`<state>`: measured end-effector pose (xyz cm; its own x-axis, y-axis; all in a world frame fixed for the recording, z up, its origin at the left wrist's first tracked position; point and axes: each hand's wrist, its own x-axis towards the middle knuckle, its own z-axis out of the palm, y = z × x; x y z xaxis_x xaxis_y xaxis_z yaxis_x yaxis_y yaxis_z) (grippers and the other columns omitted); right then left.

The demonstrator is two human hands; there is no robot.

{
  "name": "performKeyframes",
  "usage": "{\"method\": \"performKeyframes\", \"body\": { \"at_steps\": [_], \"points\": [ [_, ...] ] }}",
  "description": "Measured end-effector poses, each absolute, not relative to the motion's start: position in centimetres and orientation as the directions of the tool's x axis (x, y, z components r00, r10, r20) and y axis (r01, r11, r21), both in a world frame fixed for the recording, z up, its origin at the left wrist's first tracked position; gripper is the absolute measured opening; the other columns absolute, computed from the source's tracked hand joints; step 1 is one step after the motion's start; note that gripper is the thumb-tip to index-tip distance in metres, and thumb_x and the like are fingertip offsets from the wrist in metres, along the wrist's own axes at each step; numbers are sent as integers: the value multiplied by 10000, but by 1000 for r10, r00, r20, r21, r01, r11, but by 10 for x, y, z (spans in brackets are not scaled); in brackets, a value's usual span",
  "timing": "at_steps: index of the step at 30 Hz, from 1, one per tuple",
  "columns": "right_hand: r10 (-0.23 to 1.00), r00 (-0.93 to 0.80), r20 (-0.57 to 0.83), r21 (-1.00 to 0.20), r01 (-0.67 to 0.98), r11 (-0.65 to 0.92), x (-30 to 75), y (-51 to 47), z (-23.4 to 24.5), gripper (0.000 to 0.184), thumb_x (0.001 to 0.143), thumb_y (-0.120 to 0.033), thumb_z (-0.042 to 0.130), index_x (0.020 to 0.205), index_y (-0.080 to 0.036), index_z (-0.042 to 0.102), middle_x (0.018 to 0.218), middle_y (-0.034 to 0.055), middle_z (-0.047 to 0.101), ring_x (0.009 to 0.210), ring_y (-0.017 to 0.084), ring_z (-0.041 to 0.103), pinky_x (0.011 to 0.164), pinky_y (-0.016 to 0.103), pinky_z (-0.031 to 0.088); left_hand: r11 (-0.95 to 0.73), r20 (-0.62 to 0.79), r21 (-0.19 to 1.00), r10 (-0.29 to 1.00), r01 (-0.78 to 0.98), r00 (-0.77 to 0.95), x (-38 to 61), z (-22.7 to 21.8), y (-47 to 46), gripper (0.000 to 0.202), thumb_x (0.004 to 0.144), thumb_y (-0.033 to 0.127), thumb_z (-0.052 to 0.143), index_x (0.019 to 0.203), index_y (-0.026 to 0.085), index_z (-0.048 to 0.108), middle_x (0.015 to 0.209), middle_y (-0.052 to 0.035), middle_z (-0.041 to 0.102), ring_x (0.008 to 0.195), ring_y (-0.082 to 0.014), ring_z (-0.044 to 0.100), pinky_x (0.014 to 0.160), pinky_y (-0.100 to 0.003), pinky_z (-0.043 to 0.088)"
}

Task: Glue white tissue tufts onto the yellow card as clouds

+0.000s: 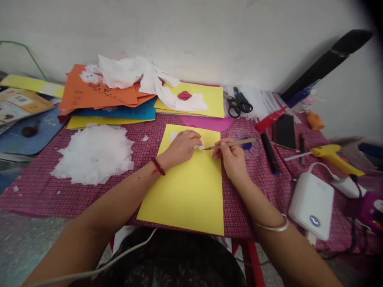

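Sheet of plain yellow paper (pixel 191 191) flat on red checked tablecloth (pixel 239 217), directly before the body. On its far half, small white thin-paper piece (pixel 201 146), partly hidden by left hand (pixel 182 147). Left fingers bent close together over the piece; cannot tell whether pinching or merely pressing. Right hand (pixel 233 157) in a firm pen grip on slim pale-handled brush-like tool (pixel 247 141), dark tip just beside the piece; contact unclear. Right of the sheet, partly behind right hand: clear plastic dish (pixel 255 150) with dark blue contents.

Risks, by judgement: smear on the yellow, from a wet tip slipping off the piece; tearing or crumpling, from pushing thin paper under an unsteady left hold; dish upset, from right hand swinging outward.

Farther left: round, ragged-edged white paper stack (pixel 94 153), likely to scatter if brushed by left forearm. Beyond: orange cards (pixel 104 95), black-handled scissors (pixel 236 107). Far right: yellow glue gun (pixel 329 151), white power bank (pixel 312 203).
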<state>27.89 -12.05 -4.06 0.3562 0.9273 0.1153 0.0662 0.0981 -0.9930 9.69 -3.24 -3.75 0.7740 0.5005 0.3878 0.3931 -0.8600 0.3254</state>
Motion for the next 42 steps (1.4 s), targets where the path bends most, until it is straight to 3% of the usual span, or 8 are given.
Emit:
{"method": "performKeyframes", "body": {
  "at_steps": [10,16,27,34,38,42],
  "points": [
    [935,316,162,-978,179,109,279,-118,-41,291,891,-453,560,862,-168,617,712,7,651,506,91,562,492,222,448,-861,407,330,500,387,765,97,-37,-34,350,795,18,444,1025,162,665,1145,-98,675,1132,-236,570,1009,-418,442],
    [931,326,164,-978,180,110,279,-116,-42,308,883,-478,578,859,-175,622,720,0,648,492,80,549,476,216,441,-871,399,356,470,339,787,95,-36,-35,338,780,8,428,900,194,682,1197,-70,665,1196,-223,546,1052,-428,414],
    [902,422,92,-996,54,76,284,-117,-45,302,872,-491,581,824,-192,582,604,-27,602,488,92,564,482,212,485,-858,353,343,496,383,794,99,-39,-32,391,795,18,444,993,203,726,1179,-88,668,1158,-243,557,1005,-443,438],
    [869,472,149,-989,48,143,285,-118,-40,288,906,-493,529,844,-213,552,599,-49,571,458,77,534,483,212,477,-854,352,337,504,395,789,99,-39,-32,369,782,22,443,970,198,707,1155,-81,676,1139,-245,570,1002,-447,445],
    [883,451,131,-991,45,124,285,-118,-40,291,888,-492,559,823,-208,564,579,-44,572,461,82,535,474,213,461,-831,418,407,538,378,732,101,-39,-34,380,748,1,434,994,173,666,1119,-84,684,1112,-227,584,1002,-415,462],
    [900,421,109,-993,16,113,285,-118,-42,256,876,-441,589,788,-201,580,553,-36,584,470,90,540,467,213,440,-710,417,594,674,378,610,103,-42,-36,360,723,20,453,997,174,629,1049,-67,696,1024,-195,626,942,-376,511]
  ]
}}
